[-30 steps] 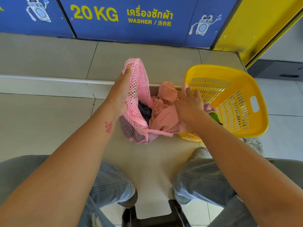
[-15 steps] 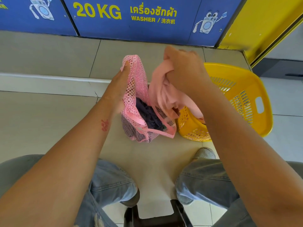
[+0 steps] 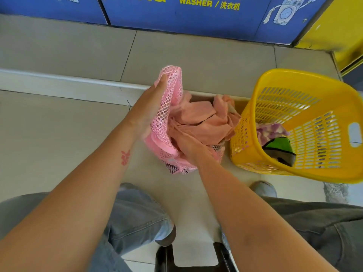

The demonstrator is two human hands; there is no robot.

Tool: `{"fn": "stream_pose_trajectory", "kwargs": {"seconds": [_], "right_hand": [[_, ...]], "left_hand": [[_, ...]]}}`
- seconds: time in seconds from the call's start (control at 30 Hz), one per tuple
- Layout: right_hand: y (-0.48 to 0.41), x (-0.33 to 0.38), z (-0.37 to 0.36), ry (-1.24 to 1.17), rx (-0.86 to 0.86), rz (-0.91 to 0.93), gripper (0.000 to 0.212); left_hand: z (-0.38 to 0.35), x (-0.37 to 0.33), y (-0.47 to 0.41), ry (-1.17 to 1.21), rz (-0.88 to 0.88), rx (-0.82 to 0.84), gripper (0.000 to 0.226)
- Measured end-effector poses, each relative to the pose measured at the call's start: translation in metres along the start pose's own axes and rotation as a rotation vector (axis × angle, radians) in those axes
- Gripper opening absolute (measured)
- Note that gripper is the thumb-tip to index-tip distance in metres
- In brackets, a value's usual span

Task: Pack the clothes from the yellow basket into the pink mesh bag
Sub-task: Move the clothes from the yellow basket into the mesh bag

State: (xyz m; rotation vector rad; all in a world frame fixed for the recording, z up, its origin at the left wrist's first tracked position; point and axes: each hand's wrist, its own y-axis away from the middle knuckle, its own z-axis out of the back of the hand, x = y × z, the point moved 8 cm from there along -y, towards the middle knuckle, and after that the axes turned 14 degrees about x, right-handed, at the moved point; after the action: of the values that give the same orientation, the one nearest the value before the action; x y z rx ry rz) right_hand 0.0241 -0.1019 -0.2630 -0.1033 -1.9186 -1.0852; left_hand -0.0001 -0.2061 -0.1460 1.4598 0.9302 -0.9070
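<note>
Beside the yellow basket [image 3: 294,73], left hand [image 3: 151,107] holds bag [image 3: 171,91] rim.

Pink mesh bag [image 3: 169,107], yellow basket [image 3: 318,169]

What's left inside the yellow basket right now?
Inside the yellow basket, a purple-and-white cloth and a green garment with dark trim lie near the bottom. Anything beneath them is covered and cannot be seen.

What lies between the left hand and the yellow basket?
Head view: the pink mesh bag the left hand holds, with a peach garment and the right hand in its mouth.
</note>
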Motion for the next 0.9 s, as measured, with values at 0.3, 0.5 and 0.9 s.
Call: {"fn": "stream_pose_trajectory", "kwargs": {"seconds": [0.3,0.5,0.9], "right_hand": [[0.034,0.076,0.080,0.366,-0.695,0.380,0.028],[0.013,0.034,0.155,0.459,-0.844,-0.244,0.094],[0.014,0.053,0.149,0.335,-0.889,0.073,0.047]], "left_hand": [[0.031,0.011,-0.010,0.166,-0.002,-0.095,0.065],[0.029,0.014,-0.017,0.170,-0.010,-0.100,0.064],[0.027,0.019,-0.022,0.173,0.024,-0.099,0.067]]}}
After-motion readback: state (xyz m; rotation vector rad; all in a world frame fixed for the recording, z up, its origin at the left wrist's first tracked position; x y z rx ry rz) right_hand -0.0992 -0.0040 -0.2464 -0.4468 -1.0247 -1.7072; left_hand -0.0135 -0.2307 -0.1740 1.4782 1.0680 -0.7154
